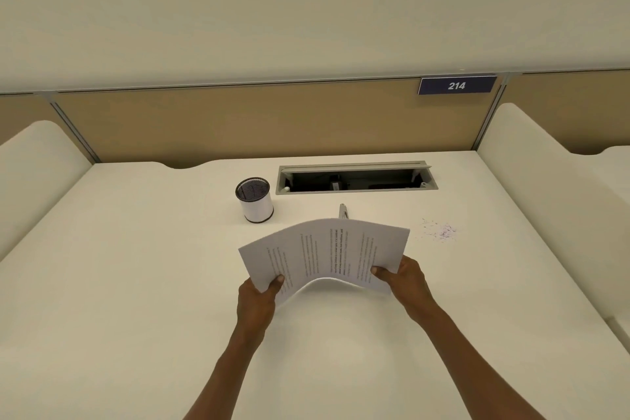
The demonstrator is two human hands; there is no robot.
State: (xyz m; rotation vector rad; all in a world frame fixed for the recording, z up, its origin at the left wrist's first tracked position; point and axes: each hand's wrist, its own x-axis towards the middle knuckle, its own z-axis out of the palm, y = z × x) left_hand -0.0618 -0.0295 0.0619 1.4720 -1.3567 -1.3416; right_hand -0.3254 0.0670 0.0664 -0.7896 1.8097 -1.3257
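White printed sheet (324,252) arches above the desk (136,283), its near edge pinched by left hand (257,297) at seven o'clock and right hand (407,283) at five; lifted already, apparently not yet folded or laid down.

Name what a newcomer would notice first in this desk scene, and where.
First, the bowed sheaf of printed paper over the desk, pinched at its near corners by the left hand and right hand. Then the black mesh cup behind it to the left, and the blue 214 sign on the partition, upper right.
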